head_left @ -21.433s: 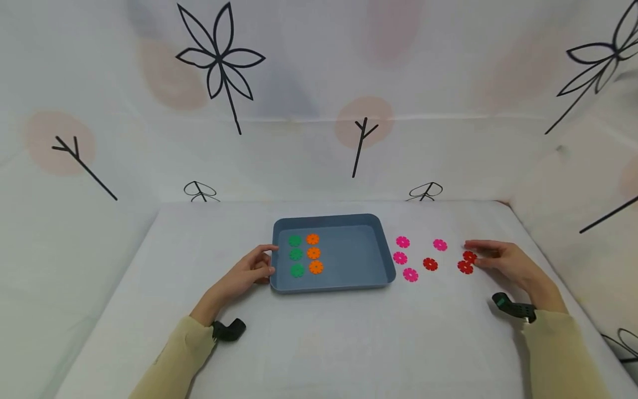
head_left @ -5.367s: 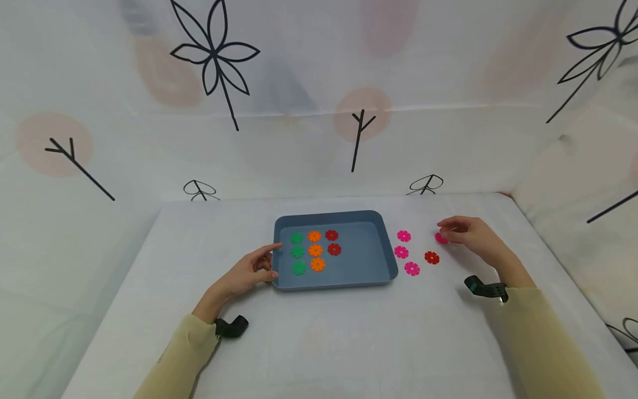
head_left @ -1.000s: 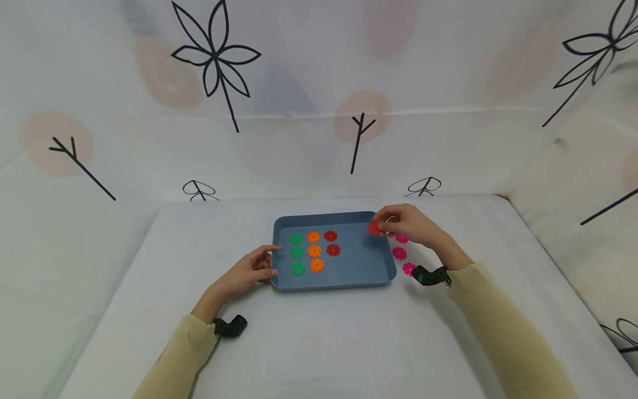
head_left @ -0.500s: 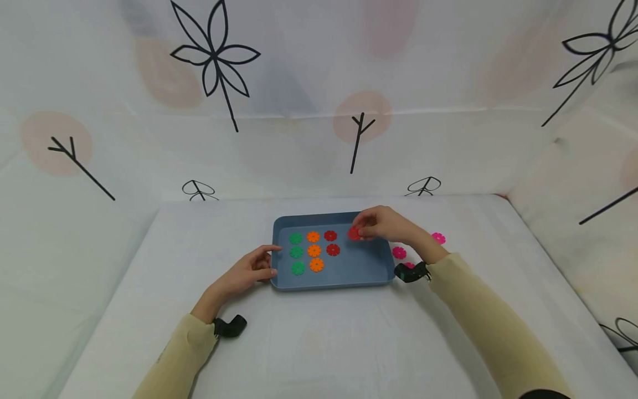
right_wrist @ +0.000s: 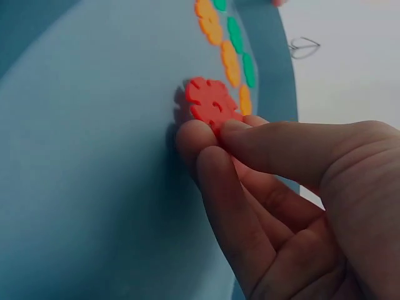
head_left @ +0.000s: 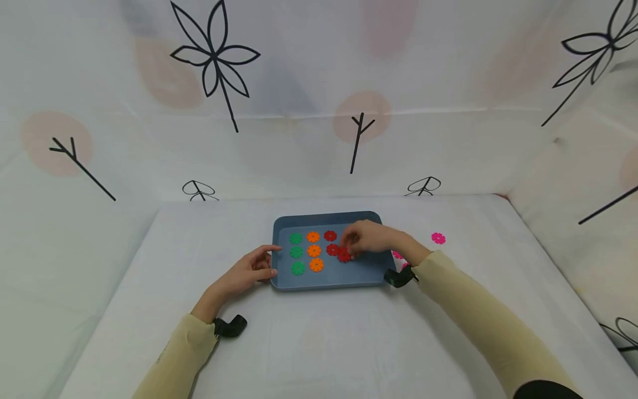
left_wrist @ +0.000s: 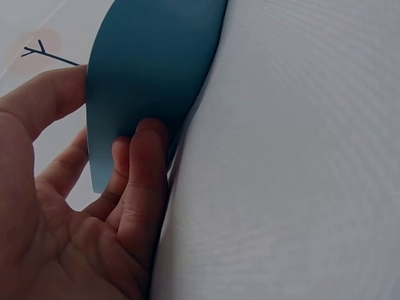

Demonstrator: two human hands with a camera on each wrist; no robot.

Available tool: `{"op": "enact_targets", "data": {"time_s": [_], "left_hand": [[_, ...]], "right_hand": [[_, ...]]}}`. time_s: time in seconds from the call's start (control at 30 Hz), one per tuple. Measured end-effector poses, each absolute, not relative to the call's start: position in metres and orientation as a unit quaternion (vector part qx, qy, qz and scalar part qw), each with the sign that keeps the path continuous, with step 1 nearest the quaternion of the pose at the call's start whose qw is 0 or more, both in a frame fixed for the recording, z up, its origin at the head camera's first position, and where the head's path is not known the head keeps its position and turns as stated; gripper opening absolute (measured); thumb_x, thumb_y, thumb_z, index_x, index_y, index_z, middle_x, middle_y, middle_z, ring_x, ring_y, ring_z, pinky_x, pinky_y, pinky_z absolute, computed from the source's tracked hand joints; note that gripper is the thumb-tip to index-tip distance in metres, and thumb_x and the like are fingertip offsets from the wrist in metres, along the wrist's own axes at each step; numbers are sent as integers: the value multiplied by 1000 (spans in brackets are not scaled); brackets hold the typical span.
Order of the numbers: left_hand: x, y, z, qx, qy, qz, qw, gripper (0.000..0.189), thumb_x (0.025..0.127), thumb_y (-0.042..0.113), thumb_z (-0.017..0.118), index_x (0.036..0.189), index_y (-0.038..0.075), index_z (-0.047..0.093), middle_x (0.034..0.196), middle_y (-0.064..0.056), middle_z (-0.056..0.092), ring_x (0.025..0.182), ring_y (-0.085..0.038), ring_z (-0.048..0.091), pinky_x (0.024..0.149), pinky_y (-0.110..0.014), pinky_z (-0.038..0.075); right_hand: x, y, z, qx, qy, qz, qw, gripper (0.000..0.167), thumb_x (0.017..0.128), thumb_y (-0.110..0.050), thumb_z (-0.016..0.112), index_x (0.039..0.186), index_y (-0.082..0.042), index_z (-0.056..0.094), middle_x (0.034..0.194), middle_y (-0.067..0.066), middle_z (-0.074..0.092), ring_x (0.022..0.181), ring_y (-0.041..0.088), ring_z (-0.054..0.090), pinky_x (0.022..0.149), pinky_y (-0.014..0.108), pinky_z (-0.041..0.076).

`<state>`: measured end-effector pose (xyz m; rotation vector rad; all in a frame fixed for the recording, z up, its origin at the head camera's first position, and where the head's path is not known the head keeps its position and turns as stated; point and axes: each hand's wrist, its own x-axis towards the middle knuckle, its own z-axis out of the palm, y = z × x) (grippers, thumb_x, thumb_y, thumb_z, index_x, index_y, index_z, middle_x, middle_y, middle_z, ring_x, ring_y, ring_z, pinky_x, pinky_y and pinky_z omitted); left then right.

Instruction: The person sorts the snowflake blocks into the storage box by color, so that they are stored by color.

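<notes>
Beside the tray (head_left: 364,274), pink discs (head_left: 438,238)

Left arm (head_left: 174,354): mine, one, sleeved in pale yellow, slanting inward from the lower left. Left wrist (head_left: 204,308): bare, roughly in line with the forearm. Left grip (head_left: 244,271): clasping; my left index finger (left_wrist: 47,97) reaches forward, its tip hidden in the wrist view, my left thumb (left_wrist: 145,178) opposed to it.

Right arm (head_left: 488,321): mine, one, sleeved to match, slanting inward from the lower right. Right wrist (head_left: 412,250): bare. Right grip (head_left: 369,237): pinching; my right thumb (right_wrist: 275,145) set against bent fingers (right_wrist: 222,197), others tucked behind.
</notes>
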<state>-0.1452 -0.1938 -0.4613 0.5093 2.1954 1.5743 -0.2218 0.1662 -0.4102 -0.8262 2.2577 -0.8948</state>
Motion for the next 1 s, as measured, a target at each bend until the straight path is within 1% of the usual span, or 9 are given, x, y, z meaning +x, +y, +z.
{"op": "enact_targets", "data": {"time_s": [0.17, 0.37, 0.73, 1.0], "left_hand": [[-146, -195, -463, 186, 784, 560, 192, 55, 94, 11, 69, 144, 4, 45, 94, -10, 49, 77, -17, 52, 70, -27, 49], [-147, -194, -461, 176, 786, 559, 196, 55, 94, 12, 69, 144, 7, 46, 95, -10, 50, 78, -17, 52, 71, -26, 49], [-148, -193, -460, 186, 783, 560, 196, 55, 95, 9, 67, 145, 4, 45, 95, -11, 49, 76, -16, 51, 70, -26, 49], [-146, -193, -461, 183, 780, 565, 199, 55, 95, 9, 67, 145, 5, 45, 94, -10, 50, 76, -16, 52, 70, -26, 50]], "right_hand": [[-222, 160, -413, -321, 841, -322, 295, 9, 92, -1, 65, 97, -8, 67, 82, 1, 66, 74, 17, 66, 72, 31, 53], [-223, 151, -416, -321, 839, -316, 306, 9, 92, -1, 66, 96, -9, 66, 81, 1, 66, 73, 15, 66, 72, 30, 53], [-222, 146, -416, -337, 822, -328, 321, 12, 92, 1, 65, 100, -7, 69, 78, 0, 65, 69, 15, 60, 70, 29, 53], [-223, 146, -417, -337, 817, -335, 328, 17, 92, 2, 62, 104, -6, 71, 78, 1, 65, 69, 16, 60, 70, 30, 53]]}}
